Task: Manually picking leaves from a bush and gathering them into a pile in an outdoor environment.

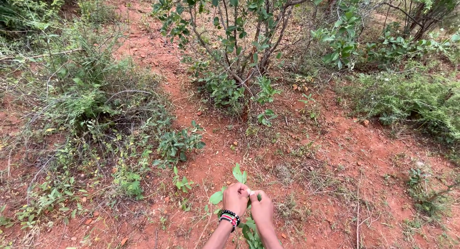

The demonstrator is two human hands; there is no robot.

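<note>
My left hand (235,198), with a beaded bracelet (229,217) on the wrist, is closed around a small green leafy plant (237,173) whose leaves stick up above the fist. My right hand (262,209) is closed right beside it, touching the left hand, with a bit of green stem showing between the fingers. More leaves of the same plant (250,233) show below, between my forearms. Both hands are low in the view, over red soil.
Red dirt ground (345,162) with scattered weeds. A leafy shrub (239,43) stands straight ahead. Dense low brush (81,95) fills the left, green bushes (412,95) the right. A bare dirt path (143,43) runs up at the upper left.
</note>
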